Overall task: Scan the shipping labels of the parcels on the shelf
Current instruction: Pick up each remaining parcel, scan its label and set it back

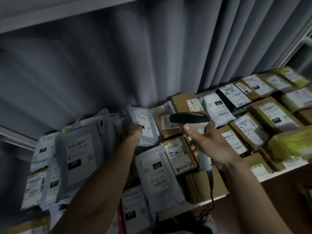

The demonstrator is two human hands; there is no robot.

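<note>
My left hand (132, 130) grips a small grey mailer bag (143, 125) with a white shipping label marked 010, lifted above the other parcels. A handheld barcode scanner (194, 125) with a black head and white handle sits in the grip of my right hand (209, 146). The scanner's head is just right of the held bag and points left toward it. Its cable (211, 191) hangs down past the shelf edge.
The shelf (211, 200) is packed with grey mailer bags (76, 157) at left, brown cardboard boxes (270, 114) and a yellow-taped parcel (290, 146) at right. A grey curtain (118, 65) hangs behind. Another shelf board (50, 14) runs overhead.
</note>
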